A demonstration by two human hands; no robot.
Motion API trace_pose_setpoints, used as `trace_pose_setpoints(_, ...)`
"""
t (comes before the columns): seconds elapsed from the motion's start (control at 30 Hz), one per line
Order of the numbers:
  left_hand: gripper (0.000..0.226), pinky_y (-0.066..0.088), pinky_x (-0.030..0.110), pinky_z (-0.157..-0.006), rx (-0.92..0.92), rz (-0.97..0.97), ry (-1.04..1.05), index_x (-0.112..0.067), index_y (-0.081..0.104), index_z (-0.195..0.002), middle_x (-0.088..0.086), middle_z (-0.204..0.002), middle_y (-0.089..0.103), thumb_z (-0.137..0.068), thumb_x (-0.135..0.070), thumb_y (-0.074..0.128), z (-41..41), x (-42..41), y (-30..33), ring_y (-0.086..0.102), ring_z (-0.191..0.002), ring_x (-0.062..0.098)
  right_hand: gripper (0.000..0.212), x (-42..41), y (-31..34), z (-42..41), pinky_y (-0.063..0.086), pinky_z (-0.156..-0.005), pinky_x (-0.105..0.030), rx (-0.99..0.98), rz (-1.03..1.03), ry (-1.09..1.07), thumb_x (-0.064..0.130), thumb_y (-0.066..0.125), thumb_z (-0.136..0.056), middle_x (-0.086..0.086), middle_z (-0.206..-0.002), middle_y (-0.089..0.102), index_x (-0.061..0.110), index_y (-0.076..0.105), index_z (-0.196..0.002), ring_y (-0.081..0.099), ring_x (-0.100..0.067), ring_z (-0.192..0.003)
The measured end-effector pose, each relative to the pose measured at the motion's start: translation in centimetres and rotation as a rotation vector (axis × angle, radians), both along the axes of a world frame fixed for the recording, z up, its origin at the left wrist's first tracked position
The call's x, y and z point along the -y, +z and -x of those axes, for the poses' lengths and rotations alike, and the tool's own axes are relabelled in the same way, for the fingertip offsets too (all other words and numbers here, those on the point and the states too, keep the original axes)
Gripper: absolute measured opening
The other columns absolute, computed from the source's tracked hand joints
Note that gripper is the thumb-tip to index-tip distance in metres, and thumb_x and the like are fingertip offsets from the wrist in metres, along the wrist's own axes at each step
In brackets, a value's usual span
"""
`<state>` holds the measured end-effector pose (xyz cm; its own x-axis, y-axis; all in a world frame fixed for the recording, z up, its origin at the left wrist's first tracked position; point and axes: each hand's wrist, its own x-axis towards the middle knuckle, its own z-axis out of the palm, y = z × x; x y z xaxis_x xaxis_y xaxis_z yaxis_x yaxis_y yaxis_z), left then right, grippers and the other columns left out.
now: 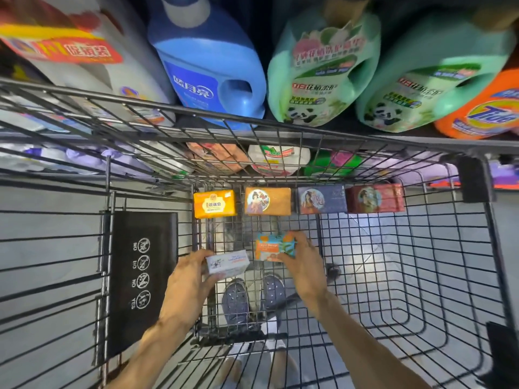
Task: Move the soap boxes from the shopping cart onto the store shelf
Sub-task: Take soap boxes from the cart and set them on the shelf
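Note:
Both my hands are down inside the wire shopping cart [421, 276]. My left hand [188, 279] grips a white soap box [227, 263]. My right hand [303, 265] grips an orange-and-teal soap box [273, 246]. Along the cart's far wall stand several more soap boxes in a row: a yellow one [214, 204], an orange one with a round portrait [267, 201], a dark blue one [321, 199] and a dark red one [375, 198]. Both held boxes are near the cart's floor, in front of that row.
Beyond the cart's far rim [252, 127] a store shelf holds large detergent jugs: white [84, 66], blue [207, 66], two green [323, 71], orange [477, 110]. A lower shelf has smaller packs [278, 160]. A black child-seat flap [140, 276] hangs at left. My shoes [252, 299] show through the mesh.

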<state>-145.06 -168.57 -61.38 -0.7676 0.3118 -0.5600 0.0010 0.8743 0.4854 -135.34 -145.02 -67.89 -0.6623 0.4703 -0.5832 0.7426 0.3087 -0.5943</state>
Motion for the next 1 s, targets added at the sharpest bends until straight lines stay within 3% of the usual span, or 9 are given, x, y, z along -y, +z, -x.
trace_pose_setpoints(0.13, 0.050, 0.055, 0.014, -0.081, 0.074, -0.065, 0.058, -0.034, 0.059, -0.125, -0.020, -0.106, 0.065, -0.081, -0.033, 0.082, 0.2, -0.2, 0.9, 0.066, -0.082, -0.002, 0.058, -1.2, 1.7, -0.9, 0.048, -0.099, -0.028, -0.018, 0.202, -0.106, 0.019, 0.074, -0.089, 0.011, -0.128, 0.056, 0.024, 0.048, -0.141, 0.056, -0.006, -0.113)
trace_pose_setpoints(0.23, 0.042, 0.054, 0.012, -0.076, 0.112, -0.174, 0.158, -0.042, 0.059, -0.111, -0.030, -0.093, 0.071, -0.079, -0.031, 0.084, 0.2, -0.7, 2.7, 0.068, -0.083, -0.006, 0.049, -2.4, 3.7, -1.5, 0.061, -0.080, -0.029, -0.032, 0.315, -0.192, 0.008, 0.075, -0.086, 0.002, -0.120, 0.067, 0.032, 0.058, -0.125, 0.070, -0.011, -0.096)
trace_pose_setpoints(0.33, 0.037, 0.056, 0.014, -0.069, 0.147, -0.285, 0.176, -0.035, 0.064, -0.114, -0.022, -0.098, 0.075, -0.083, -0.028, 0.081, 0.1, -1.4, 5.2, 0.068, -0.072, -0.003, 0.041, -3.9, 6.5, -2.0, 0.064, -0.072, -0.040, -0.043, 0.311, -0.247, 0.011, 0.081, -0.081, -0.002, -0.110, 0.070, 0.038, 0.062, -0.107, 0.073, -0.019, -0.091)
trace_pose_setpoints(0.43, 0.032, 0.048, 0.003, -0.075, 0.160, -0.391, 0.159, -0.028, 0.069, -0.112, -0.027, -0.100, 0.074, -0.082, -0.025, 0.081, 0.5, -2.3, 8.6, 0.067, -0.093, -0.009, 0.033, -5.6, 10.6, -2.9, 0.063, -0.074, -0.039, -0.131, 0.251, -0.263, 0.021, 0.085, -0.075, 0.006, -0.100, 0.075, 0.036, 0.069, -0.100, 0.073, -0.010, -0.091)
trace_pose_setpoints(0.53, 0.023, 0.053, 0.014, -0.078, 0.147, -0.482, 0.150, -0.026, 0.073, -0.100, -0.018, -0.097, 0.076, -0.079, -0.023, 0.083, 0.8, -3.8, 13.6, 0.070, -0.091, 0.001, 0.034, -7.0, 16.9, -4.0, 0.058, -0.072, -0.020, -0.226, 0.291, -0.297, 0.013, 0.084, -0.078, 0.017, -0.087, 0.075, 0.027, 0.067, -0.104, 0.070, -0.001, -0.084)
trace_pose_setpoints(0.6, 0.018, 0.054, 0.022, -0.078, 0.118, -0.551, 0.133, -0.024, 0.075, -0.094, -0.007, -0.094, 0.077, -0.077, -0.022, 0.083, 0.9, -5.0, 17.3, 0.071, -0.086, 0.010, 0.036, -8.0, 22.1, -5.3, 0.055, -0.069, -0.017, -0.316, 0.334, -0.348, 0.002, 0.082, -0.075, 0.013, -0.086, 0.077, 0.015, 0.067, -0.105, 0.071, -0.010, -0.086)
trace_pose_setpoints(0.7, 0.021, 0.051, 0.012, -0.071, 0.114, -0.668, 0.100, -0.011, 0.071, -0.094, -0.011, -0.088, 0.077, -0.076, -0.010, 0.082, 0.4, -7.6, 24.3, 0.068, -0.079, 0.002, 0.043, -9.1, 31.0, -7.7, 0.055, -0.070, -0.019, -0.458, 0.340, -0.387, 0.006, 0.076, -0.070, 0.001, -0.090, 0.078, -0.004, 0.066, -0.111, 0.072, -0.011, -0.086)
trace_pose_setpoints(0.9, 0.033, 0.054, 0.013, -0.067, 0.077, -0.828, -0.102, -0.012, 0.071, -0.107, -0.005, -0.089, 0.079, -0.077, -0.005, 0.081, -1.1, -14.0, 37.4, 0.074, -0.084, 0.007, 0.034, -11.9, 44.5, -14.7, 0.052, -0.075, -0.013, -0.603, 0.168, -0.467, -0.006, 0.074, -0.082, 0.002, -0.096, 0.079, 0.007, 0.067, -0.112, 0.072, -0.008, -0.090)
trace_pose_setpoints(1.0, 0.033, 0.055, 0.012, -0.068, 0.046, -0.880, -0.247, -0.013, 0.070, -0.107, -0.014, -0.087, 0.078, -0.078, 0.001, 0.080, -3.2, -17.7, 43.5, 0.072, -0.080, -0.003, 0.036, -13.7, 50.2, -19.2, 0.054, -0.074, -0.016, -0.654, 0.079, -0.552, -0.013, 0.071, -0.080, 0.004, -0.093, 0.078, 0.007, 0.066, -0.110, 0.071, -0.005, -0.088)
